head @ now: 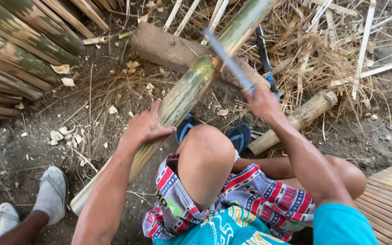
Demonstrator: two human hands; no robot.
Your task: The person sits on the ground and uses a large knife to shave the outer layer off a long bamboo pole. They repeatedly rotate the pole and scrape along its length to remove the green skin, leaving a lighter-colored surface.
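Gripping a blade (227, 59), right hand (263, 103) closed; left hand (145, 128) open on bamboo pole (184, 93).

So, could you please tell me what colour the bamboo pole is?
Mottled green and yellowish-tan bamboo pole, best in the head view.

One head-worn camera looked steeply down at close range. The view faced twelve o'clock across the knee (205, 159). No second view existed.
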